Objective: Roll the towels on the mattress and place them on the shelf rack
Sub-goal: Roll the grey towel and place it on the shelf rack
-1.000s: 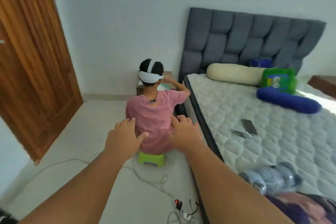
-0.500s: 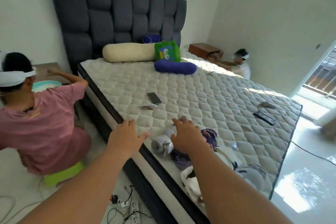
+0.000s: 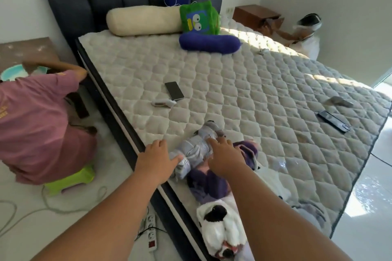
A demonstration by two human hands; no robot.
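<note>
Both hands have reached the mattress (image 3: 244, 91): left hand (image 3: 157, 160) and right hand (image 3: 226, 158), fingers spread, touch the wrapped grey towel (image 3: 196, 149); gripping it comes next.

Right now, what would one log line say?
left hand open, touching grey towel | right hand open on it | mattress edge | rolling not started

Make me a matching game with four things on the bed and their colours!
Things:
1. long bolster
2. square plush pillow
3. phone
4. rolled towel under the hands

Colours:
A. green
B. pale grey-lilac
C. cream
D. black

Pairs: 1-C, 2-A, 3-D, 4-B
</note>
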